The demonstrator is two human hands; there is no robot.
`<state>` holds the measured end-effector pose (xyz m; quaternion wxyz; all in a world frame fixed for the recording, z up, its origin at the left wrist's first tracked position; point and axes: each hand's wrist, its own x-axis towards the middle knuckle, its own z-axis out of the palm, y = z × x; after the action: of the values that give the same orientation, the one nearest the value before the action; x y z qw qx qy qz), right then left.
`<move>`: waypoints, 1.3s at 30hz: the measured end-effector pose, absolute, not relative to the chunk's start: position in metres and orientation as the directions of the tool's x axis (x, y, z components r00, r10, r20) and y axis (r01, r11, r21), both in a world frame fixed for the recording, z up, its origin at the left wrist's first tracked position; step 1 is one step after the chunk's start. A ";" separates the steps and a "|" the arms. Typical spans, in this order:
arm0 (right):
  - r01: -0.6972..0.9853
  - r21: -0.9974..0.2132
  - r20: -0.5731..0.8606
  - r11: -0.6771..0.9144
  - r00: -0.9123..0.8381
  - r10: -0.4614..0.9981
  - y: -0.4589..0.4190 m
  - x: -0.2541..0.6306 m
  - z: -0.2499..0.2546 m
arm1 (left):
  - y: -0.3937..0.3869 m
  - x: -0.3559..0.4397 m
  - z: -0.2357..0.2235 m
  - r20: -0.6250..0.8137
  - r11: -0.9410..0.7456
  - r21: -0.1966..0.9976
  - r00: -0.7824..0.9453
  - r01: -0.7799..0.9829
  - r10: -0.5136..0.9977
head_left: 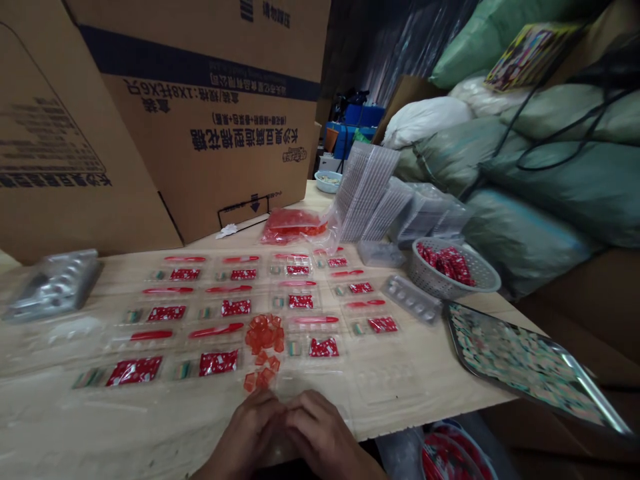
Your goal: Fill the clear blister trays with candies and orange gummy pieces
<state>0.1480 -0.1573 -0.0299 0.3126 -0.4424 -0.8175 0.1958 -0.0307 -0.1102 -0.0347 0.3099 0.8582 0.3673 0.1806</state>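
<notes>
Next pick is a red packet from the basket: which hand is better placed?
Probably the right hand: the basket of red packets stands on its side, and the left hand is farther away. Whether either holds something is hidden.

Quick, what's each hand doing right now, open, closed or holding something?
Left hand: fingers curled; can't tell whether it's holding anything.
Right hand: fingers curled too; anything held is hidden.

Glossy, seemingly plastic orange pieces (265,332), matt cardboard box (215,180).
</notes>
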 end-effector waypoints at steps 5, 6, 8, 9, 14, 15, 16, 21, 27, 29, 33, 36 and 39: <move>0.585 -0.578 0.425 0.569 -0.379 0.822 -0.158 0.149 -0.034 | -0.107 -0.031 -0.024 -0.062 -0.438 0.715 0.673 0.544 0.737; 0.589 -0.559 0.446 0.584 -0.381 0.810 -0.158 0.149 -0.034 | -0.107 -0.030 -0.023 -0.070 -0.427 0.717 0.666 0.551 0.743; 0.600 -0.527 0.476 0.603 -0.379 0.793 -0.158 0.150 -0.034 | -0.107 -0.030 -0.021 -0.079 -0.410 0.721 0.654 0.559 0.752; 0.605 -0.522 0.481 0.601 -0.374 0.793 -0.158 0.150 -0.034 | -0.107 -0.029 -0.020 -0.082 -0.405 0.725 0.654 0.557 0.752; 0.591 -0.617 0.399 0.520 -0.335 0.854 -0.156 0.154 -0.030 | -0.106 -0.027 -0.024 -0.064 -0.406 0.737 0.653 0.541 0.755; 0.587 -0.638 0.362 0.499 -0.344 0.866 -0.155 0.155 -0.028 | -0.106 -0.027 -0.027 -0.055 -0.401 0.738 0.641 0.542 0.766; 0.581 -0.654 0.329 0.484 -0.358 0.874 -0.154 0.156 -0.027 | -0.107 -0.027 -0.030 -0.045 -0.390 0.745 0.624 0.542 0.780; 0.556 -0.672 0.289 0.490 -0.412 0.864 -0.146 0.153 -0.025 | -0.112 -0.030 -0.036 -0.046 -0.322 0.783 0.566 0.532 0.823; 0.620 -0.624 0.274 0.476 -0.398 0.876 -0.141 0.144 -0.030 | -0.095 -0.024 0.006 -0.098 -0.428 0.539 0.559 0.725 0.823; 0.613 -0.652 0.246 0.447 -0.387 0.889 -0.142 0.144 -0.031 | -0.080 -0.014 0.020 -0.151 -0.411 0.307 0.470 0.858 0.870; 0.576 -0.731 0.186 0.366 -0.348 0.919 -0.146 0.147 -0.025 | -0.057 0.005 0.029 -0.189 -0.392 0.180 0.423 0.902 0.886; 0.535 -0.774 0.194 0.339 -0.310 0.931 -0.148 0.148 -0.022 | -0.053 0.008 0.026 -0.197 -0.392 0.175 0.423 0.903 0.885; 0.519 -0.774 0.268 0.361 -0.248 0.931 -0.143 0.147 -0.023 | -0.056 0.005 0.024 -0.177 -0.396 0.187 0.428 0.899 0.886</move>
<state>0.1466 -0.1429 -0.0226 0.3675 -0.4908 -0.7387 0.2800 0.0050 -0.0560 0.0244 0.1276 0.8353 0.5343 -0.0245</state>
